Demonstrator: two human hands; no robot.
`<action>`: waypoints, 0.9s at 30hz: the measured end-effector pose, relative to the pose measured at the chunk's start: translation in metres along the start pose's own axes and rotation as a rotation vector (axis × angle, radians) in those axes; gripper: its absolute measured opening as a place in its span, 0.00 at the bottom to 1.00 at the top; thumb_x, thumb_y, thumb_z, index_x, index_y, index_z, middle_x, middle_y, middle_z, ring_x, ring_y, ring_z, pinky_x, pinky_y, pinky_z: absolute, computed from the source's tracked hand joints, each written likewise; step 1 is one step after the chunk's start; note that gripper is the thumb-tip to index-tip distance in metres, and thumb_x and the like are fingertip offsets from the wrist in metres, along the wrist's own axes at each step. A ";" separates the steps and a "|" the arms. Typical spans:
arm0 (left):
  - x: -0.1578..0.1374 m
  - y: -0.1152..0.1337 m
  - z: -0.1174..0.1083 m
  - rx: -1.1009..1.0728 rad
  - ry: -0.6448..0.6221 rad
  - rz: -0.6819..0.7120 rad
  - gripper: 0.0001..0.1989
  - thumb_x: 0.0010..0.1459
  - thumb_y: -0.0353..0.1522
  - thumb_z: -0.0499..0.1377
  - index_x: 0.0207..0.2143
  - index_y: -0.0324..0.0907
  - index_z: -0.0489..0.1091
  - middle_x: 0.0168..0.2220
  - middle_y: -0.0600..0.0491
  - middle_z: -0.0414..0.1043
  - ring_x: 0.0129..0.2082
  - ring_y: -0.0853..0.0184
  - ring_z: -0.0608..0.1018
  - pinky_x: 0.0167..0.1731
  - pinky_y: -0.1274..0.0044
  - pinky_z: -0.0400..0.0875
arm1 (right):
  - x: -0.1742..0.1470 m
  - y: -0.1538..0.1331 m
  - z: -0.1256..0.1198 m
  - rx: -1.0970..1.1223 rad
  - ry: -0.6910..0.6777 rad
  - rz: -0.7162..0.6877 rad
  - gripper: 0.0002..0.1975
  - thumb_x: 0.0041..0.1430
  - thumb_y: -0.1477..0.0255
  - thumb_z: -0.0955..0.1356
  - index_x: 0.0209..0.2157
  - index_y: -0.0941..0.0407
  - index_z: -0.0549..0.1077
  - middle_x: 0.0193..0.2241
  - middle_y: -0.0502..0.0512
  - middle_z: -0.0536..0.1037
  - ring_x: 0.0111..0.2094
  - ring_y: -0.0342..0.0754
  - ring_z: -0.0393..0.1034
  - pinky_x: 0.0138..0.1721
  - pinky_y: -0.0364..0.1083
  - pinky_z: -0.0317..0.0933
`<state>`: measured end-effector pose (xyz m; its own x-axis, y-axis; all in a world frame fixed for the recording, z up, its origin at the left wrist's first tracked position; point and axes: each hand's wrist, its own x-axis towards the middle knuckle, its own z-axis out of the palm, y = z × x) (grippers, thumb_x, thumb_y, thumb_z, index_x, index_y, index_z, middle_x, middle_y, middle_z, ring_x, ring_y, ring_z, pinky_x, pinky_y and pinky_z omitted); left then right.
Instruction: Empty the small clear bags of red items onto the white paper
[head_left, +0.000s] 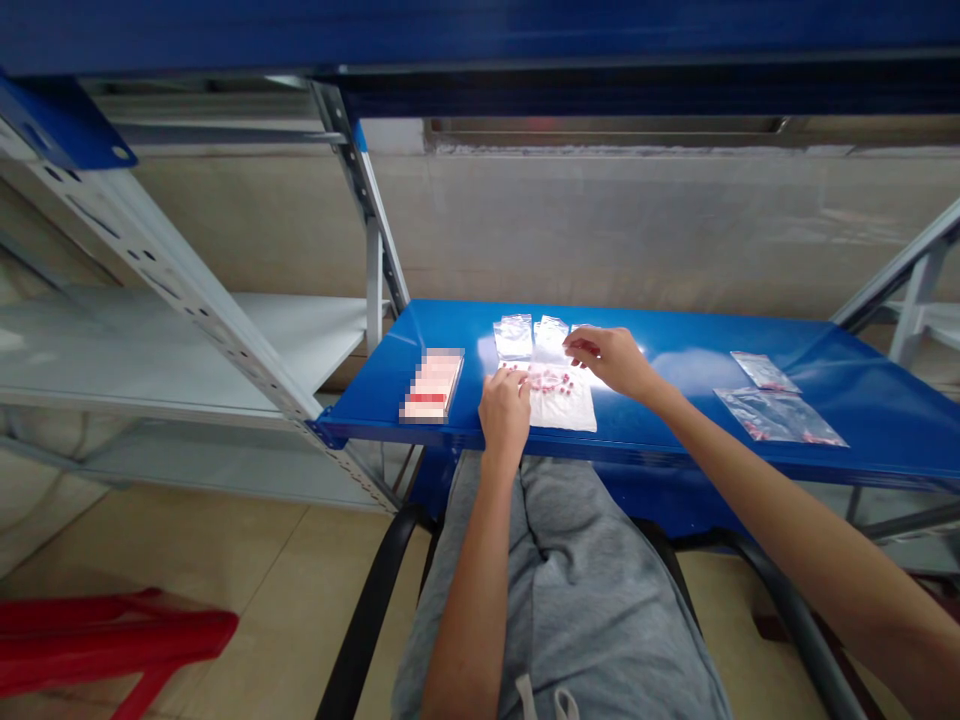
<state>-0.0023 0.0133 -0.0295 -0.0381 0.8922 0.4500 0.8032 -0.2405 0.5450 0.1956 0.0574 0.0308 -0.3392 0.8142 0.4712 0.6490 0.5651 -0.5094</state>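
1. Pieces [550, 384], small and reddish, lie scattered on your white cloth [570, 412];
2. Your left hand [505, 400] rests at its left edge, your right hand [609, 355] hovers by the clear bags [514, 340], fingers bent on both; I cannot tell whether either pinches anything;
3. Handling loose pieces seems your step; the next move likely calls for lightness
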 end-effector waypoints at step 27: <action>0.006 0.019 0.001 -1.137 0.053 -0.280 0.18 0.60 0.38 0.62 0.49 0.38 0.72 0.40 0.45 0.80 0.36 0.63 0.83 0.31 0.78 0.74 | -0.035 -0.035 0.044 0.985 0.343 0.462 0.18 0.47 0.59 0.78 0.33 0.54 0.73 0.30 0.51 0.80 0.21 0.41 0.69 0.22 0.42 0.58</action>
<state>0.0132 0.0145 -0.0169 -0.1753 0.9577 0.2281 -0.2300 -0.2651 0.9364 0.1546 0.0144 0.0005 0.0952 0.9778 0.1869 -0.2040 0.2029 -0.9577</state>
